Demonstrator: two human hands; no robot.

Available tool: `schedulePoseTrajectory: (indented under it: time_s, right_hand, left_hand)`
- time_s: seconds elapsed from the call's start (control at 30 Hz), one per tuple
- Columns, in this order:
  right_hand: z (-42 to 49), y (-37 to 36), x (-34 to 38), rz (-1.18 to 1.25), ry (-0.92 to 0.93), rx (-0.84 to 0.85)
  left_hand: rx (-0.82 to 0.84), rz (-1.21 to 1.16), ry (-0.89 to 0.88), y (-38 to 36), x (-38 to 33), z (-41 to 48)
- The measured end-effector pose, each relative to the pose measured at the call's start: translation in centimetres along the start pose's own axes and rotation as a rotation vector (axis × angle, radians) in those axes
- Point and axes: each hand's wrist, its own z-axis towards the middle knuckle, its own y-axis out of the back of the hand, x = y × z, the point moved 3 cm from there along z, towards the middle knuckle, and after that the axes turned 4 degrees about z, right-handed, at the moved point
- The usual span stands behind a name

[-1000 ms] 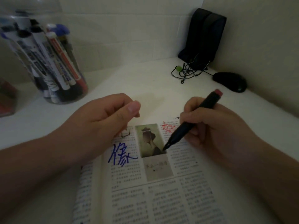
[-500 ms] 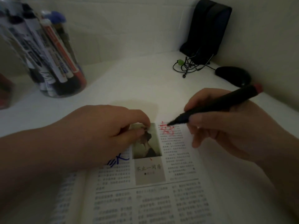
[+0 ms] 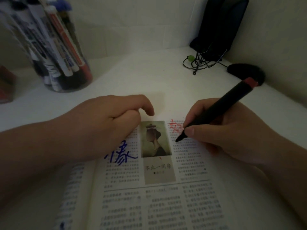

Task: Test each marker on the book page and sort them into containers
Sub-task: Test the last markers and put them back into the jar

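Observation:
An open book (image 3: 157,196) lies in front of me on the white table. My right hand (image 3: 229,136) grips a black marker (image 3: 221,105) with a red end. Its tip touches the page just below some red scribbles (image 3: 175,127) at the top of the right column. My left hand (image 3: 106,123) rests on the top of the page with its fingers curled under, by a small picture (image 3: 155,138). What its fingers pinch is hidden; earlier it looked like the marker's cap. A blue written character (image 3: 122,154) shows below that hand.
A clear jar (image 3: 54,52) holding several markers stands at the back left. A reddish container (image 3: 5,85) sits at the left edge. At the back right are a black case (image 3: 221,25), a tangled cable (image 3: 197,63) and a black mouse (image 3: 244,70).
My right hand swung the marker up to the red scribbles, then brought its tip down onto the page below them. My left hand's fingers curled in and settled on the page top.

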Motion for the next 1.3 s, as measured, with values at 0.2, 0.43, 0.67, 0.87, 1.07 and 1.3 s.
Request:
schedulePoseTrajectory:
  time_s: [0.2,0.43,0.67,0.87,1.07,1.3]
  right_hand:
    - [-0.2,-0.4,0.4,-0.091,-0.007,-0.002]
    - [0.2,-0.1,0.4,-0.283,0.014,-0.126]
    - [0.1,0.1,0.3,-0.078,0.009,-0.084]
    - [0.1,0.0,0.3,-0.078,0.012,-0.056]
    - [0.0,-0.1,0.3,-0.097,0.015,-0.068]
    - [0.0,0.0,0.4,-0.099,0.015,-0.080]
  left_hand:
    - [0.003,-0.038,0.026,-0.3,0.1,0.0]
    - [0.013,-0.034,0.026,-0.6,-0.1,0.1]
    - [0.058,0.261,-0.071,0.1,0.0,0.4]
    - [0.033,0.299,-0.098,0.3,-0.1,0.3]
    - [0.040,0.298,-0.108,0.4,-0.5,0.1]
    - [0.037,0.299,-0.080,0.5,-0.6,0.1]
